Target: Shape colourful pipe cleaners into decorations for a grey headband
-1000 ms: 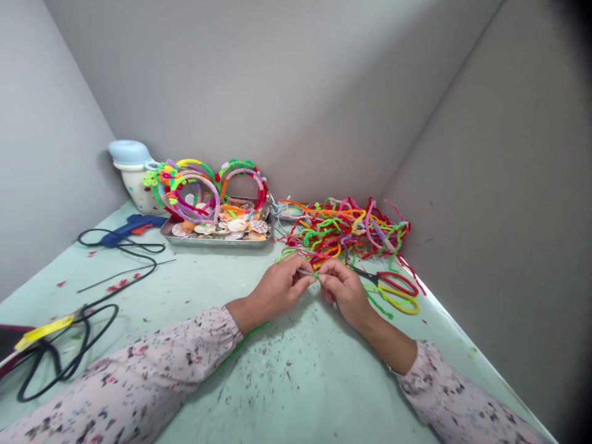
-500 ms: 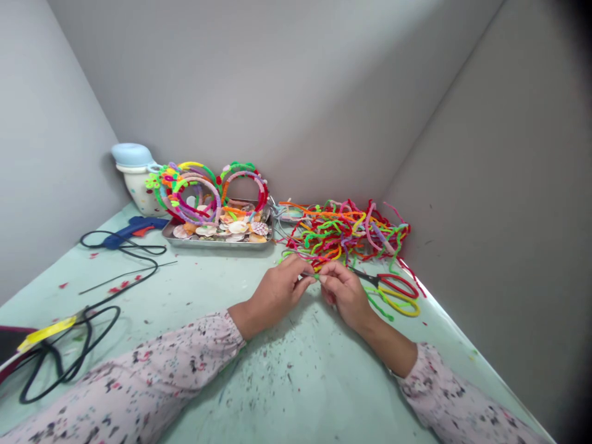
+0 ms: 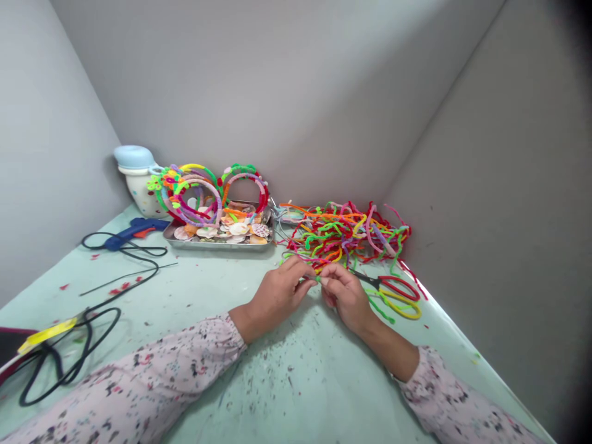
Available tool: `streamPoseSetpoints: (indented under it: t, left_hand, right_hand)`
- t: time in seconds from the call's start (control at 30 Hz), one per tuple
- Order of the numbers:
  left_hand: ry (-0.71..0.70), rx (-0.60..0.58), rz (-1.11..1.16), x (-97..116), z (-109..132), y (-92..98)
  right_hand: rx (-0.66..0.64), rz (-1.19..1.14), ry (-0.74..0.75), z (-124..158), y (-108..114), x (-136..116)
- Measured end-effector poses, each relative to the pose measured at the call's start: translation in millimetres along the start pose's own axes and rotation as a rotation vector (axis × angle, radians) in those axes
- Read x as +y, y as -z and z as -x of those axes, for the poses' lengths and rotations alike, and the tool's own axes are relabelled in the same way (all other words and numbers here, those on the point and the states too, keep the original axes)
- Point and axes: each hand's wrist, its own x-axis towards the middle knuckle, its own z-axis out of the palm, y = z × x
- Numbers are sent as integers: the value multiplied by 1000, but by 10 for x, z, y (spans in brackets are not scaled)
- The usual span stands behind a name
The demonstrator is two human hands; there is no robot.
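Just in front of the pile, my left hand (image 3: 279,293) and my right hand (image 3: 348,295) meet with fingertips pinched together. Between them shows a tiny bit of green pipe cleaner (image 3: 317,279), gripped from both sides; the rest of it is hidden by my fingers. A tangled heap of colourful pipe cleaners (image 3: 345,229) lies right behind my hands. Scissors (image 3: 398,288) with red and yellow handles rest beside my right hand, their blades partly hidden behind it. Loose light-green pipe cleaner pieces (image 3: 383,308) lie beneath the scissors.
A metal tray (image 3: 217,245) holds seashells (image 3: 238,229), with pipe-cleaner-wrapped headbands (image 3: 197,183) standing in it. Left of it are a blue glue gun (image 3: 134,233), a white cup with a blue lid (image 3: 139,185) and a looped black cable (image 3: 104,302). Grey walls enclose the table (image 3: 296,394).
The view has shifted very slightly. Both hands keep the same pinch on the green piece, with hardly any movement of the fingers.
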Motion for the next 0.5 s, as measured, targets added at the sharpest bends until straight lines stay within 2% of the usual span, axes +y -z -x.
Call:
streamPoseSetpoints:
  t: [0.17, 0.5]
  left_hand:
    - [-3, 0, -43, 12, 7, -5]
    - [-11, -48, -158, 29, 33, 25]
  right_hand:
    - [-23, -27, 13, 2, 22, 28]
    - [0, 107, 0, 14, -4, -29]
